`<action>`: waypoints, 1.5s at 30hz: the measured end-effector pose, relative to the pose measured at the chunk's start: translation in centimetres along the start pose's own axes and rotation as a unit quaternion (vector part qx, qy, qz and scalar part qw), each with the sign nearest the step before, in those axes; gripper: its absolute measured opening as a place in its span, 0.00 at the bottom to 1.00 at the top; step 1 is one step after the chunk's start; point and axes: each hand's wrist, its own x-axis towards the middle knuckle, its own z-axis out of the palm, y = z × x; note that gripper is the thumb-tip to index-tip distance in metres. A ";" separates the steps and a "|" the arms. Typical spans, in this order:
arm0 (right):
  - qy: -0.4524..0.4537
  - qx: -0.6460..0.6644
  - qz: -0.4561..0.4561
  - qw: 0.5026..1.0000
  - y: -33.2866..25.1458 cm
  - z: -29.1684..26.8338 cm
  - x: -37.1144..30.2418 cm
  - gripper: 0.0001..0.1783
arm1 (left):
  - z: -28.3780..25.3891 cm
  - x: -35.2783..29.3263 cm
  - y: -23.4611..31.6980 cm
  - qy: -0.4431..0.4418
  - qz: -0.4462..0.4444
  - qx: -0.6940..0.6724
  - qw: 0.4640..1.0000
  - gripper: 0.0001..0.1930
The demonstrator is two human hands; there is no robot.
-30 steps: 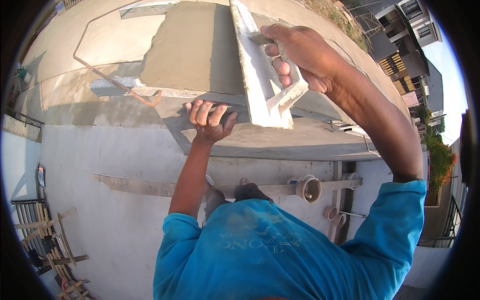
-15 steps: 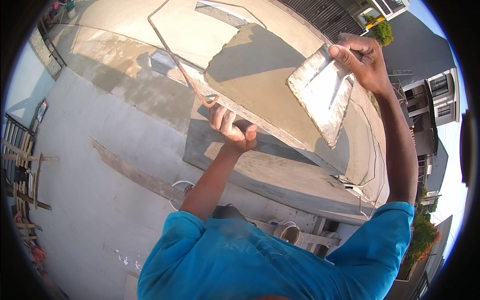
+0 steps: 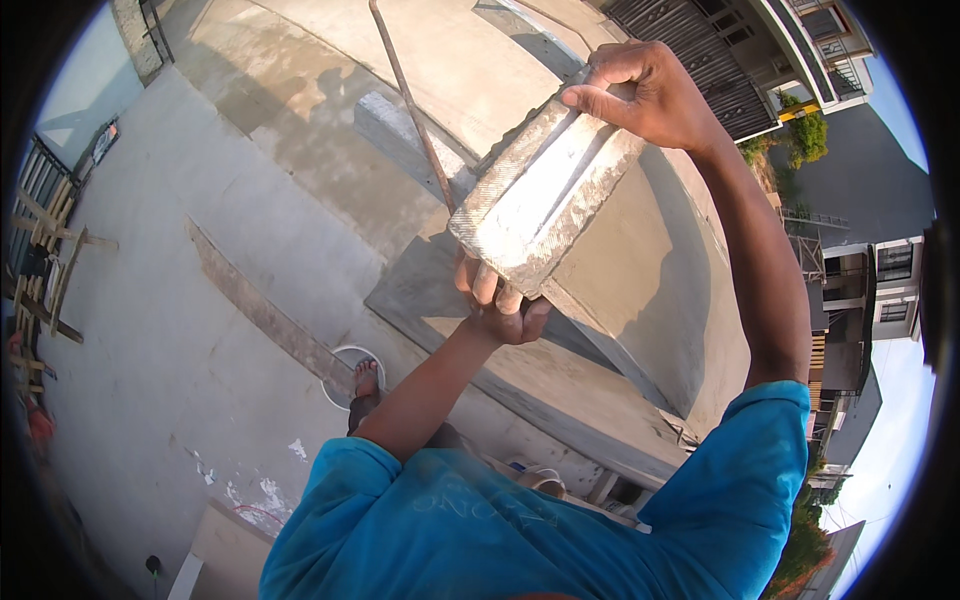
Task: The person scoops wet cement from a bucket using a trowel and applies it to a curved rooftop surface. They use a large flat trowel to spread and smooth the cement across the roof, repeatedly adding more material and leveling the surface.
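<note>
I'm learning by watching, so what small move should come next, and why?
Perhaps ease the float rightward over the mortar: the right hand holds it, its left corner appears close to the rod, and mortar spreads to the right.

green bush (image 3: 808,140) | slatted gate (image 3: 680,50) | apparently wooden sticks (image 3: 78,238), far left

Right hand (image 3: 658,98) on whitish float (image 3: 540,200)
</note>
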 end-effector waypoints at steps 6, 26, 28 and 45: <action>-0.013 -0.018 0.019 1.000 0.8 0.8 0.9 0.18 | 0.3 1.6 0.6 0.058 0.018 0.057 0.997 0.31; -0.003 -0.006 -0.073 0.997 0.1 -1.8 -0.5 0.12 | 1.6 -2.6 -0.3 0.016 -0.003 0.141 0.990 0.28; 0.008 -0.017 -0.105 0.994 0.0 -0.6 0.7 0.13 | 1.6 -2.8 -0.3 0.007 -0.010 0.125 0.992 0.28; -0.044 -0.021 -0.029 0.998 -0.3 -1.9 -1.0 0.12 | 2.3 -6.6 -1.1 -0.029 -0.007 0.118 0.993 0.30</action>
